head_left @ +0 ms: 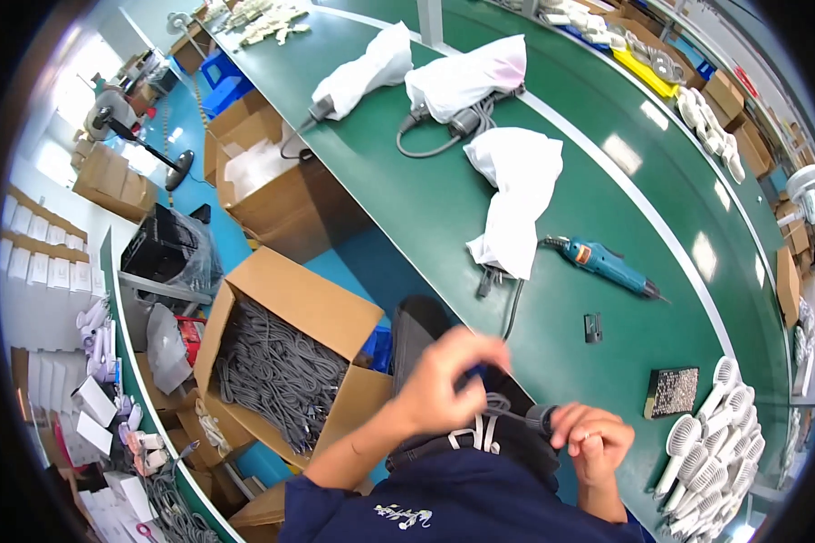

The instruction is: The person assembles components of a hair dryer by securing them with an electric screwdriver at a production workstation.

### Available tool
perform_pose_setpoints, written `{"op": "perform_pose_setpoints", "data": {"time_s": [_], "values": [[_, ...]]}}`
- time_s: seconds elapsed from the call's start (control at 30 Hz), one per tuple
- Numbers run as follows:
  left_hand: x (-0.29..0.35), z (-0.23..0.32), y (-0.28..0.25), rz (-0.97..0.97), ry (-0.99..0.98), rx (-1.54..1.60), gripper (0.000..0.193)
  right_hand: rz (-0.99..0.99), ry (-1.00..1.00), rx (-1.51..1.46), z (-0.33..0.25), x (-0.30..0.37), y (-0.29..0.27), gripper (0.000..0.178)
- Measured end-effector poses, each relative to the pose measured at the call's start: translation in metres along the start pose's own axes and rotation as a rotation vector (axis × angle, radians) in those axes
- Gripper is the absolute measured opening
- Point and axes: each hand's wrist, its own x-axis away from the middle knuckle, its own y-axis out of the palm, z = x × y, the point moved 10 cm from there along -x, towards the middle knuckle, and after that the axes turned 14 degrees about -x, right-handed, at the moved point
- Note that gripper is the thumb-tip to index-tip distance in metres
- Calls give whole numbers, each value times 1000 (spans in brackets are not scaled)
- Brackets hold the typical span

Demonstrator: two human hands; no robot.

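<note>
My right hand [594, 440] is closed, its fingertips pinching the dark grey end piece [540, 417] of a cord. Loops of that grey cord [496, 404] lie in front of my body, between my hands. My left hand [451, 380] is raised beside the cord with its fingers curled. Motion smears those fingers, so I cannot make out whether anything is in them. On the green table [407, 204] beyond my hands lie a teal electric screwdriver [607, 264] and a small dark grey plastic part [592, 328]. The nearest white-wrapped item [516, 190] has a grey cord coming from its end.
Two more white-wrapped items [371, 71] with grey cords lie farther up the table. At right are a block of small metal pieces [672, 393] and a pile of white brush-like parts [717, 443]. An open carton of grey cords [281, 366] stands to my left.
</note>
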Motion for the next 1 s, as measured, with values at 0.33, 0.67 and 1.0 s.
{"op": "perform_pose_setpoints", "data": {"time_s": [0.33,0.67,1.0], "values": [[-138,-124,-14,-10,-557,-443,61,-85,-143,239,-27,40,13,14],[-38,-47,2,501,-443,995,34,70,275,647,20,8,2,12],[24,-22,-5,816,-576,935,24,-70,82,564,37,-7,39,13]]}}
